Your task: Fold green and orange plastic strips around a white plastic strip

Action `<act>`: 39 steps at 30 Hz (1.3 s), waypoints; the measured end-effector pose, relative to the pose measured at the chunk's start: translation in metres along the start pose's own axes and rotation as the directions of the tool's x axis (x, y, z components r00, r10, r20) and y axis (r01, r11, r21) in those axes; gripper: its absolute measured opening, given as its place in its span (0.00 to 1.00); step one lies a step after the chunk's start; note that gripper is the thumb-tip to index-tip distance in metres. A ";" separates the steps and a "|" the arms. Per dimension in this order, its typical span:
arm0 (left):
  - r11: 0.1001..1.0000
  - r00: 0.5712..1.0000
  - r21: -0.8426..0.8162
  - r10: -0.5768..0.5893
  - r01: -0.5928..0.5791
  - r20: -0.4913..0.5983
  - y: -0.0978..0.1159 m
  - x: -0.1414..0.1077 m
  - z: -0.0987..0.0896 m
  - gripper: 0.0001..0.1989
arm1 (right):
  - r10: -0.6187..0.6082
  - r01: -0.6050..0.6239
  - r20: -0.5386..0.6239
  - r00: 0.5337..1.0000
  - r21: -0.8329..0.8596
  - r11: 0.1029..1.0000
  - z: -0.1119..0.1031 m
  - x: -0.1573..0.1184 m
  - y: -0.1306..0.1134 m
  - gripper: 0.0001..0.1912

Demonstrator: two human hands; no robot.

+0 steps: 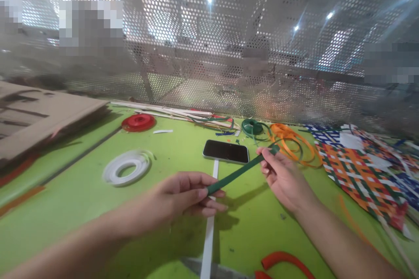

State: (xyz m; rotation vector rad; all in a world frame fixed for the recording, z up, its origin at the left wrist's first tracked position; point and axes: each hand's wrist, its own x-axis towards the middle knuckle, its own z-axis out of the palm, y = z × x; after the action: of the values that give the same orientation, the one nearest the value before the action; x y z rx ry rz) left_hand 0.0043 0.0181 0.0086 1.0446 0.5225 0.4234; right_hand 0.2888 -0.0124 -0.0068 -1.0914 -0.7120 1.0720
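Observation:
A flat green strip (236, 173) is stretched at a slant between my two hands, above the green tabletop. My left hand (193, 194) pinches its lower end between thumb and fingers. Further up, my right hand (284, 174) grips the strip, whose tail curls on towards a green coil (252, 127). Below my hands a white strip (208, 235) lies lengthwise on the table, its far end at a phone (225, 151) with a dark screen. Scissors with orange handles (288, 259) lie at the near edge, partly under the white strip.
A white coil (127, 169) and a red coil (138, 122) lie on the left, near cardboard (42, 117). Loose orange strip (294, 141) and a woven multicoloured piece (356, 178) are on the right. A perforated metal screen (203, 52) stands along the back.

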 end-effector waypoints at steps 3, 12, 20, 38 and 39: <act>1.000 0.998 0.025 -0.002 0.004 -0.068 0.003 0.004 -0.004 0.17 | -0.080 0.079 -0.067 0.995 -0.011 0.997 -0.008 0.011 0.000 0.20; 0.985 0.995 0.147 -0.089 0.095 -0.045 0.009 0.002 -0.017 0.13 | -0.216 0.208 -0.175 0.961 -0.060 0.976 -0.030 0.032 0.000 0.21; 0.960 0.984 0.261 -0.137 0.103 0.112 0.019 -0.007 -0.020 0.12 | -0.307 0.300 -0.225 0.925 -0.065 0.952 -0.057 0.052 0.002 0.18; 0.881 0.995 0.463 -0.084 0.097 -0.050 0.039 -0.012 -0.020 0.12 | -0.337 0.353 -0.304 0.891 -0.001 0.936 -0.072 0.062 -0.002 0.23; 0.884 0.995 0.456 -0.076 0.098 -0.066 0.038 -0.011 -0.022 0.13 | -0.337 0.353 -0.302 0.892 0.000 0.936 -0.072 0.062 -0.002 0.24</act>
State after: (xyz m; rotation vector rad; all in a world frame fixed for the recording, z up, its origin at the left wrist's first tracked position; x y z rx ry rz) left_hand -0.0208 0.0439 0.0363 1.4642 0.7305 0.2460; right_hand 0.3743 0.0211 -0.0315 -1.0047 -0.6005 0.6014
